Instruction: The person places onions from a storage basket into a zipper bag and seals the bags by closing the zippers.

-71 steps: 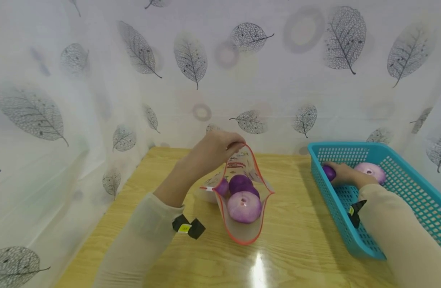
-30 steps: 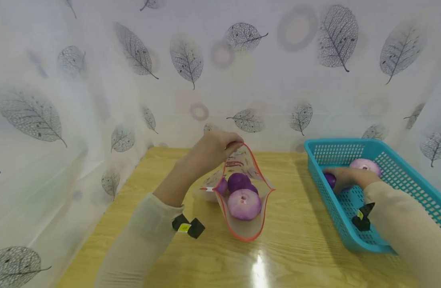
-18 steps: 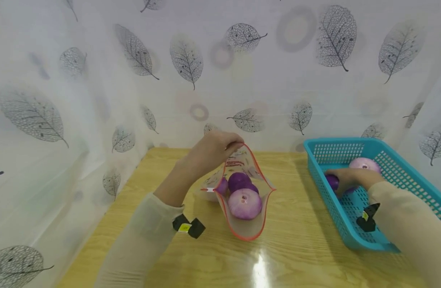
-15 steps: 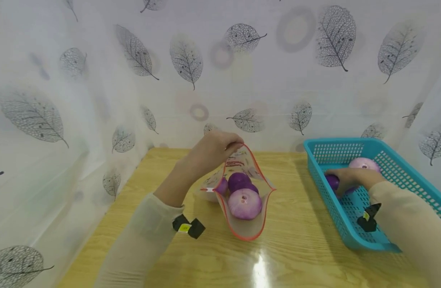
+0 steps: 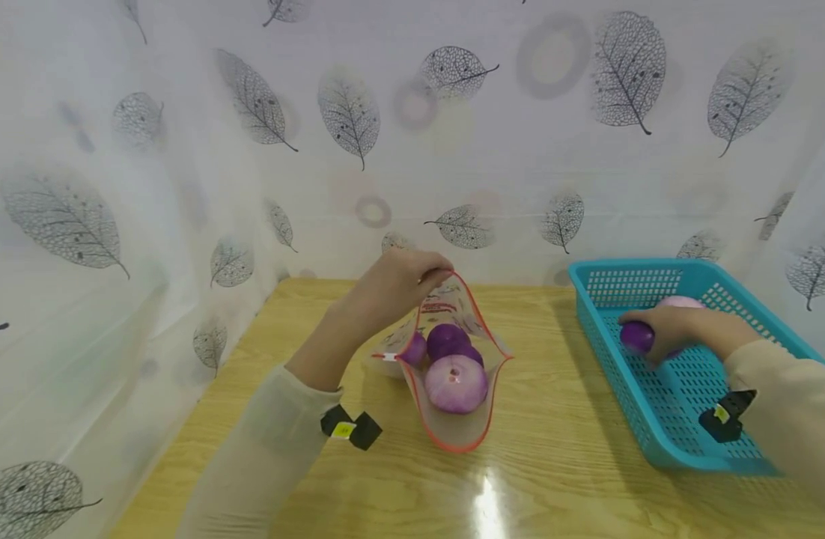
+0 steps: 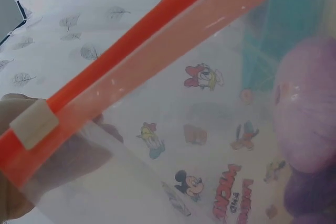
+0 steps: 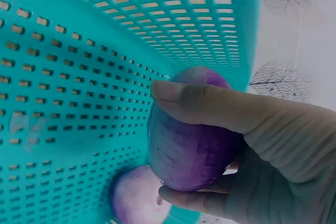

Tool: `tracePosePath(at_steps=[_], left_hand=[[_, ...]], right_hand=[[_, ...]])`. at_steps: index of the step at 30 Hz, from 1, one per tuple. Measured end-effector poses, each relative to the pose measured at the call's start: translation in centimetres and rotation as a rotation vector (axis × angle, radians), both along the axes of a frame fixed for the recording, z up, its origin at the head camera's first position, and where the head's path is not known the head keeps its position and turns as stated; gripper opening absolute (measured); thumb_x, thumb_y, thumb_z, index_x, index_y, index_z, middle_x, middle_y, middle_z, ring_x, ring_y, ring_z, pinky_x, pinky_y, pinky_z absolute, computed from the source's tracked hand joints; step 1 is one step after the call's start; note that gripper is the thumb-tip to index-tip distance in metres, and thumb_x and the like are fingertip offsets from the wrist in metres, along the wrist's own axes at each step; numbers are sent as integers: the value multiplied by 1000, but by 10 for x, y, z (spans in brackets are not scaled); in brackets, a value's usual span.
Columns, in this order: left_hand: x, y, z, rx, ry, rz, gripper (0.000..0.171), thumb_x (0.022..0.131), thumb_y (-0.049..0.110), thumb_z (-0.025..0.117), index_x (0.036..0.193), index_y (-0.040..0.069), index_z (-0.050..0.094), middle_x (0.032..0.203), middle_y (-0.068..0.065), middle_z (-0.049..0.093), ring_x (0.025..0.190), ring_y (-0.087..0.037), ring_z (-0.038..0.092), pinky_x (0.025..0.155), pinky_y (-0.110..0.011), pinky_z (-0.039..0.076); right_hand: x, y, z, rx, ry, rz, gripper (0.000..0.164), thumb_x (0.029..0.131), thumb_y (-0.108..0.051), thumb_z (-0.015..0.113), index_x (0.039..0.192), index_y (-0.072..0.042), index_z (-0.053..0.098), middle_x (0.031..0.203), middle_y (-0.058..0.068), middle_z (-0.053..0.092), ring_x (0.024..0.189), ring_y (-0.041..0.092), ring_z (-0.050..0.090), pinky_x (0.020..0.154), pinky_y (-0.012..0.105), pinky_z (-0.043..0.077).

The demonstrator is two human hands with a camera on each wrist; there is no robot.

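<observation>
My left hand (image 5: 402, 283) pinches the upper edge of a clear zipper bag (image 5: 456, 442) that has a red-orange rim and printed cartoon figures. The bag's mouth gapes toward me. Inside lie several purple onions, with a paler onion (image 5: 456, 384) in front; the left wrist view shows a pale onion (image 6: 307, 106) through the film, and a white slider (image 6: 34, 124) on the rim. At the right, my right hand (image 5: 675, 329) grips a dark purple onion (image 5: 637, 338) inside the blue-green basket (image 5: 611, 400), its thumb across the onion in the right wrist view.
In the basket, a pale onion (image 5: 682, 302) sits behind my right hand, partly hidden. The right wrist view shows a pale onion (image 7: 137, 195) low on the perforated basket. A wood-grain table (image 5: 540, 449) carries both bag and basket. A leaf-print curtain (image 5: 507, 165) hangs behind.
My right hand, with the purple onion in its grip, has moved right, away from the basket's left wall. My left hand and the bag have stayed nearly still.
</observation>
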State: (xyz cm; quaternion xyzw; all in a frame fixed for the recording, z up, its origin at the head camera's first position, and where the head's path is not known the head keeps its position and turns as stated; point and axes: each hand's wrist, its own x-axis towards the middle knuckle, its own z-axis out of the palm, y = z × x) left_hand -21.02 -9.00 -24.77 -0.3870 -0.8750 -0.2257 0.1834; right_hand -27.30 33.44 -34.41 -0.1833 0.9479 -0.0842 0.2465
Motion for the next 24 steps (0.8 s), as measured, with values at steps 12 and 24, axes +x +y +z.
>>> tracePosePath(at_steps=[12,24], left_hand=[[-1,1,-1,7,26,-13,16,94,10,59,100,3,71,93,-6,72,81,-14,67,74,-22,54],[-1,0,-1,1,14,2,16,94,11,58,101,3,71,94,-7,72,83,-15,68,75,-22,54]], right_hand=[[14,4,16,38,188,81,87,57,-22,86,130,1,44,100,26,52,82,34,54,57,36,53],[26,-7,27,34,278,119,88,56,-19,87,130,2,43,97,25,53,80,31,55,58,38,53]])
